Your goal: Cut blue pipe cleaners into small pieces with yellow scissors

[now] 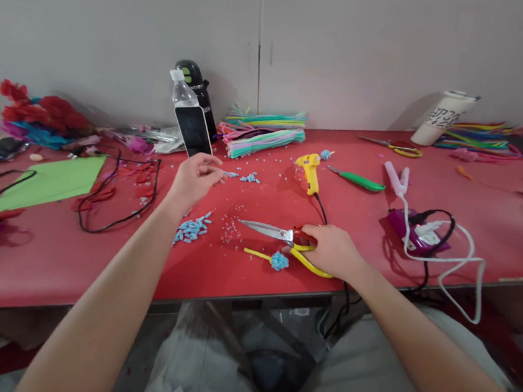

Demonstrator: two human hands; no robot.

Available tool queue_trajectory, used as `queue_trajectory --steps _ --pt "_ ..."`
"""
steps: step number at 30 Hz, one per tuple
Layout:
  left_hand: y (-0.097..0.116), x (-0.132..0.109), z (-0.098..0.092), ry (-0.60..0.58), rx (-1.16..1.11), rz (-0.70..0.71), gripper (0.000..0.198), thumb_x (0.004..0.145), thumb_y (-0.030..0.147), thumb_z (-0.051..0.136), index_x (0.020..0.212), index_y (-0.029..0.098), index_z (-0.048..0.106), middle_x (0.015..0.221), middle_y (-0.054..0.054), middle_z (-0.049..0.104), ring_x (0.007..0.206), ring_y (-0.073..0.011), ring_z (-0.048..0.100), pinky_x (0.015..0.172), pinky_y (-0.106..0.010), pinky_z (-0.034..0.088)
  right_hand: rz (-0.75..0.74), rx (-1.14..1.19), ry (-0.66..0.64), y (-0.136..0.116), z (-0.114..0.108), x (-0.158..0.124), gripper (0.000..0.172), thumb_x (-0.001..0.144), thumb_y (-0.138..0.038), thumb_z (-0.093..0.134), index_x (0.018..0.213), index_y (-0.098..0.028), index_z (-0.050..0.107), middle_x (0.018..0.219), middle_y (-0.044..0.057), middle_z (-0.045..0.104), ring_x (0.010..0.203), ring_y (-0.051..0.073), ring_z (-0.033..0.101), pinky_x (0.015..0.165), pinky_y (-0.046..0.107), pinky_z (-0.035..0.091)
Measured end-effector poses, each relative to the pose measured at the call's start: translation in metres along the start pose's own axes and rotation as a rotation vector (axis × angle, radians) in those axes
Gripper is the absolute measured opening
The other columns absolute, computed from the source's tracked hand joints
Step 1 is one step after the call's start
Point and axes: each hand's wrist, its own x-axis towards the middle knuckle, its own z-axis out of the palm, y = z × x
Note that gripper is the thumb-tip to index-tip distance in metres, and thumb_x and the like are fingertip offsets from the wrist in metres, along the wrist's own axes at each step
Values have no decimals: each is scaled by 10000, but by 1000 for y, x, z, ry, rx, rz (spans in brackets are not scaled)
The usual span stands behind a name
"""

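Note:
My left hand [196,180] is raised over the table in front of the phone [194,130], its thumb and fingertips pinched together. Whatever is between the tips is too small to make out; a thin blue piece [231,174] shows just beyond them. With my right hand [333,250] I grip scissors [270,230] by their red and yellow handles, blades pointing left. Just below the blades lies a fluffy blue flower head [279,261] on a yellow stem [256,253]. A pile of short blue fuzzy pieces [192,229] lies by my left forearm, and a smaller pile [250,177] farther back.
A yellow glue gun [309,173] and a green-handled tool [361,181] lie behind the scissors. Bundled pipe cleaners [268,135] rest against the wall. At right are a purple power strip [419,234] with cables, a pale pink tool [396,179] and a cup [443,118].

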Motion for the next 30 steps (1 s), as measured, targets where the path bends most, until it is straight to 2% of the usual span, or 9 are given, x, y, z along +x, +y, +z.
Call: queue_trajectory --steps 2,5,10,13,16,23,30 --pt "4 -11 4 -6 -26 -27 276 702 248 663 959 149 672 731 -37 689 669 -131 647 700 -269 524 -2 2 5 0 0 0 392 758 -610 510 685 -228 557 631 15 609 597 153 552 506 248 221" --pt "8 -29 12 4 -69 -64 244 707 300 676 889 144 717 778 -58 710 706 -140 652 719 -272 532 -2 16 2 -1 -1 0 381 753 -603 519 678 -230 547 621 7 599 583 147 538 506 245 225" --pt "11 -59 26 42 -266 -142 332 670 370 741 906 138 711 830 -81 721 759 -160 672 773 -304 545 33 75 39 -1 0 -2 386 732 -609 547 661 -230 529 592 -4 570 550 135 494 508 240 242" --pt "14 -75 34 52 -375 -207 355 673 405 744 888 129 688 802 -82 710 725 -146 660 753 -303 543 50 145 67 0 1 -4 401 722 -619 560 658 -227 503 580 -8 554 528 127 451 509 238 255" --pt "15 -88 42 62 -413 -247 346 710 432 710 860 123 674 797 -79 694 653 -106 614 677 -255 521 61 189 83 1 2 -6 413 721 -628 558 666 -224 496 570 -4 542 522 127 430 512 241 262" --pt "14 -109 49 95 -319 -250 271 771 416 645 811 147 659 708 -28 638 585 -81 537 592 -208 454 47 156 79 0 1 -6 409 721 -624 555 656 -227 482 581 9 566 525 141 468 512 243 254" --pt "16 -117 49 127 -40 -125 321 843 445 543 713 161 616 601 -5 579 525 -86 480 517 -206 383 20 99 71 0 1 -6 386 723 -613 550 669 -233 509 589 7 577 542 152 523 510 244 251"
